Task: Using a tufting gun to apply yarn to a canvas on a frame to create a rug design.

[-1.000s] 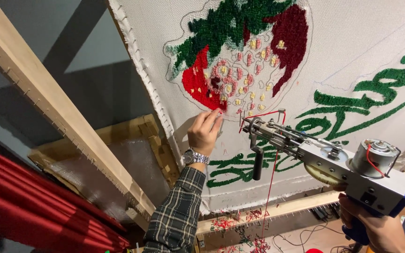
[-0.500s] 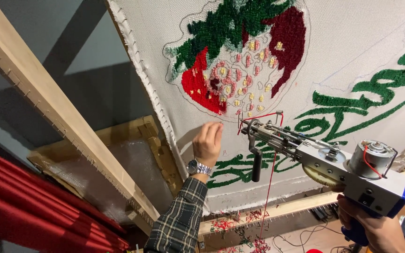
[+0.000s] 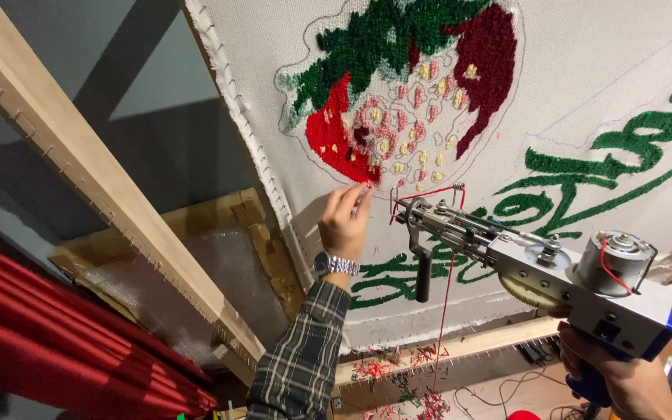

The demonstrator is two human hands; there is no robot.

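White backing cloth point(image 3: 585, 93) stretched on a wooden frame point(image 3: 103, 179), filling the view from 12 to 4 o'clock. On it, at 12 o'clock, a partly tufted strawberry motif point(image 3: 398, 85) in red, green and maroon; green lettering point(image 3: 585, 187) at 3 o'clock. Red curtain point(image 3: 56, 334) at 8 o'clock. Tufting gun point(image 3: 538, 264), at 4 o'clock, needle tip just beside the cloth below the motif; right hand point(image 3: 624, 381) clamped on its blue grip. Left hand point(image 3: 344, 225), centre, fingertips pinched together at the cloth's red yarn point(image 3: 449, 257), wristwatch point(image 3: 336, 265) below. Yarn scraps point(image 3: 398, 373) at 6 o'clock.
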